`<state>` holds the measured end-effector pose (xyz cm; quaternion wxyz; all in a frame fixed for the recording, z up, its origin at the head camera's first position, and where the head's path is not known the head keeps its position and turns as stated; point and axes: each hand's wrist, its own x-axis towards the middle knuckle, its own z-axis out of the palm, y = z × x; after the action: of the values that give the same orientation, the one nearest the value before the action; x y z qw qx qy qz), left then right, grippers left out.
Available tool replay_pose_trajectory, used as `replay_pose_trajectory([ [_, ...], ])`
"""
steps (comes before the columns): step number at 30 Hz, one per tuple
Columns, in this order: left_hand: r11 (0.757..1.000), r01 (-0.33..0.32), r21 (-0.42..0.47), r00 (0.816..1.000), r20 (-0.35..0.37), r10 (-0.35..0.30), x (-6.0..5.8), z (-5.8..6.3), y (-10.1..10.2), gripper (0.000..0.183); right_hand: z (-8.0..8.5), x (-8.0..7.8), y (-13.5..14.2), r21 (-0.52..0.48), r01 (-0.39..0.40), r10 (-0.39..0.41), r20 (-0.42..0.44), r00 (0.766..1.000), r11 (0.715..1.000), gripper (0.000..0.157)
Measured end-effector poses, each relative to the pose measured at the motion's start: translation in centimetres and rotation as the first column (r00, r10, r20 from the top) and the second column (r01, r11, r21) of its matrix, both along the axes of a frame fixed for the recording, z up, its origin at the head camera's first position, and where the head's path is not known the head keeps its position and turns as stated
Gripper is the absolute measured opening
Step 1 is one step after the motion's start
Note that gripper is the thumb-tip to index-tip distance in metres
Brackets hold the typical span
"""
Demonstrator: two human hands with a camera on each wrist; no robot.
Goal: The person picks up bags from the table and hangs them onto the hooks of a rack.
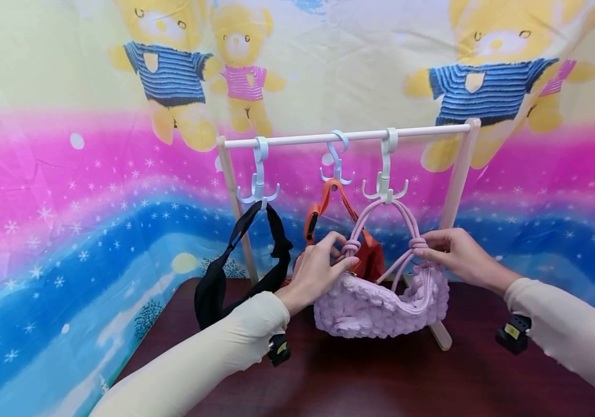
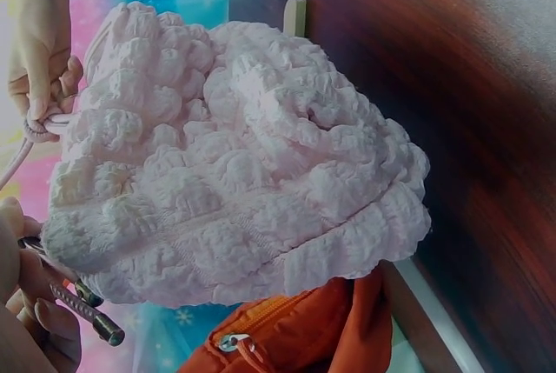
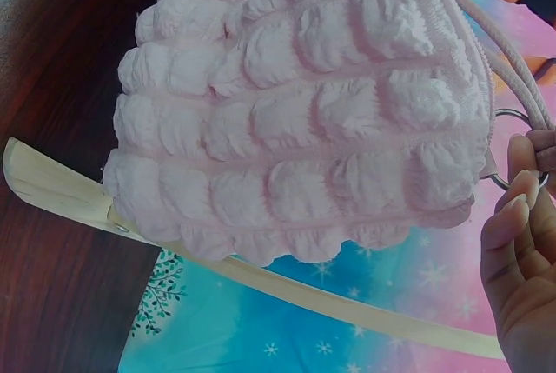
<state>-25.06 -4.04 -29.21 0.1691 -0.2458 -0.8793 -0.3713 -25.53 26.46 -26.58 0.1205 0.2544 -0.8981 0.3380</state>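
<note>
A puffy pink-lilac handbag [image 1: 375, 315] hangs by its knotted cord strap [image 1: 411, 223] from the right multi-prong hook [image 1: 385, 168]. My left hand [image 1: 315, 272] pinches the strap at its left knot. At the right knot, my right hand [image 1: 456, 255] pinches the strap between thumb and fingers. A dark-tipped cord end [image 2: 91, 316] shows beside my left fingers in the left wrist view. In the right wrist view, a metal ring [image 3: 499, 180] joins strap and bag next to my right fingertips. The bag's top edge sags in the middle.
A wooden rack [image 1: 422, 132] stands on the dark red table [image 1: 329, 382]. An orange bag [image 1: 373, 255] hangs from the middle hook [image 1: 335, 159], partly behind the handbag. From the left hook [image 1: 259, 174] hangs a black bag [image 1: 213, 289]. A bear-print cloth [image 1: 94, 191] covers the background.
</note>
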Motion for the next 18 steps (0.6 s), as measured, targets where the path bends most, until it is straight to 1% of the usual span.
replay_pose_trajectory([
  [4, 1.0, 0.013, 0.002, 1.0, 0.006, -0.013, -0.01, -0.11, 0.05, 0.036, 0.02, -0.01, -0.09, -0.014, -0.008, 0.009, 0.019, 1.0, 1.0, 0.028],
  [18, 1.0, -0.003, -0.024, 1.0, 0.006, 0.003, -0.09, -0.49, 0.33, 0.037, -0.19, -0.34, -0.25, -0.021, -0.011, 0.012, 0.049, 0.999, 1.0, 0.029],
])
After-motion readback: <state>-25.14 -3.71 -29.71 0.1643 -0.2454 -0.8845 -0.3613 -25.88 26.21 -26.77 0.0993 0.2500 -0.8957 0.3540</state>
